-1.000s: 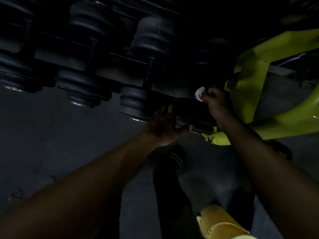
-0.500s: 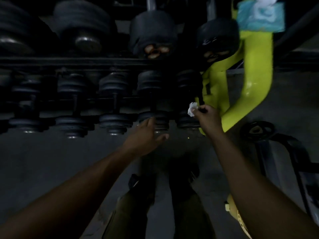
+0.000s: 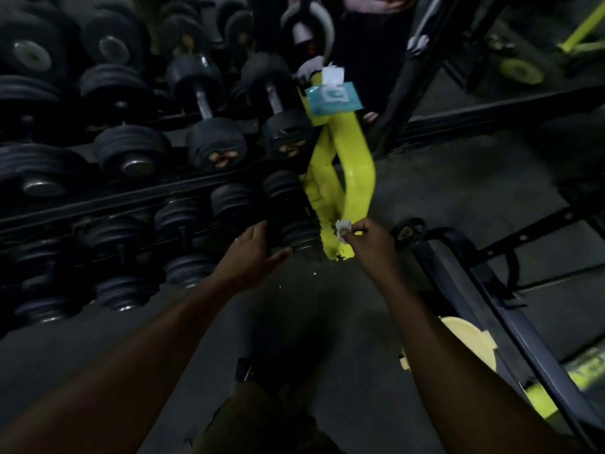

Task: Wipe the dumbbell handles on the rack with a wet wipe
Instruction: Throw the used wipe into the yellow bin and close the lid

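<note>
A tiered black rack (image 3: 108, 198) holds several dark dumbbells; the lowest row runs along the floor. My right hand (image 3: 368, 242) pinches a small crumpled white wet wipe (image 3: 343, 228) beside the yellow rack leg (image 3: 355, 178), just right of the lowest rightmost dumbbell (image 3: 294, 224). My left hand (image 3: 252, 257) hovers with straight fingers in front of that dumbbell's near end, holding nothing. A blue wet wipe pack (image 3: 334, 96) with its flap up sits on top of the yellow frame. Two upper dumbbells show bare metal handles (image 3: 203, 104).
A black and yellow bench frame (image 3: 491, 306) stands on the floor to the right. Another person's legs (image 3: 366, 44) show behind the rack. My own shoe and leg (image 3: 262, 388) are below the hands. Grey floor lies between rack and bench.
The view has tilted up, showing the upper tiers and the wipe pack. Both hands have pulled back from the lowest dumbbell; the right hand with the wipe has moved right toward the yellow leg.
</note>
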A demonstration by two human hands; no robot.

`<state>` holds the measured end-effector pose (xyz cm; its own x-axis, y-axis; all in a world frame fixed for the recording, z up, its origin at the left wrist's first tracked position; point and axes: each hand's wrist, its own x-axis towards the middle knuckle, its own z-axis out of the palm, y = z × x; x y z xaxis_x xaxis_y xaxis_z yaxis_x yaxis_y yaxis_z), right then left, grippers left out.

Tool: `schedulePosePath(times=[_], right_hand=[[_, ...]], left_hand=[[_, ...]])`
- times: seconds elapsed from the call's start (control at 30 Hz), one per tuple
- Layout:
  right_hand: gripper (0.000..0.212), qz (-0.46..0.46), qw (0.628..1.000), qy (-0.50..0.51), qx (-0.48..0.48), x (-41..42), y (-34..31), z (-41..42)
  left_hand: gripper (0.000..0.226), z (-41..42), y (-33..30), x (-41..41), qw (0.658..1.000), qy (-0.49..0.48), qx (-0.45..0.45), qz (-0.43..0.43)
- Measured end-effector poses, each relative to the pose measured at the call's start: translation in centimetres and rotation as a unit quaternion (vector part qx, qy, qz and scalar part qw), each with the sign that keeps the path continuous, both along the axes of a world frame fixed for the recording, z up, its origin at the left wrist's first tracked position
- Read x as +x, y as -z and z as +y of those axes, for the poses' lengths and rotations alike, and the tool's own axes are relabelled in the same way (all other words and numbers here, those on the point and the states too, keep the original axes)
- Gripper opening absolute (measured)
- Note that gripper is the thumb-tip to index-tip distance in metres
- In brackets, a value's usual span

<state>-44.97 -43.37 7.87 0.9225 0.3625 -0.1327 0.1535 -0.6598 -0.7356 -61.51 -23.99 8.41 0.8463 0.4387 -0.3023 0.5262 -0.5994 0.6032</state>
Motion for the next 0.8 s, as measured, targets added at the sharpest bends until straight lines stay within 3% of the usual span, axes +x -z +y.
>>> schedulePosePath(times=[0.3,0.43,0.6,0.8], right_hand=[[0.026,-0.018,0.991,0.117,0.054,-6.0,-4.0,-15.4],[0.023,-0.007,0.978,0.199,0.061,-7.3,-4.4,-22.0],[0.024,-0.006,0.953,0.291,0.078,-7.1,-4.6,-27.7],[0.03,-0.017,0.921,0.381,0.075,-5.5,-6.1,-31.4]], left_hand=[[0.095,-11.9,-5.3,-0.7,0.989,0.141,0.029,-0.028],[0.117,-16.8,-5.8,1.1,0.978,0.196,0.058,-0.036],[0.096,-22.1,-6.6,5.3,0.959,0.278,0.054,-0.019],[0.093,-26.7,-7.1,12.6,0.919,0.389,0.058,-0.029]])
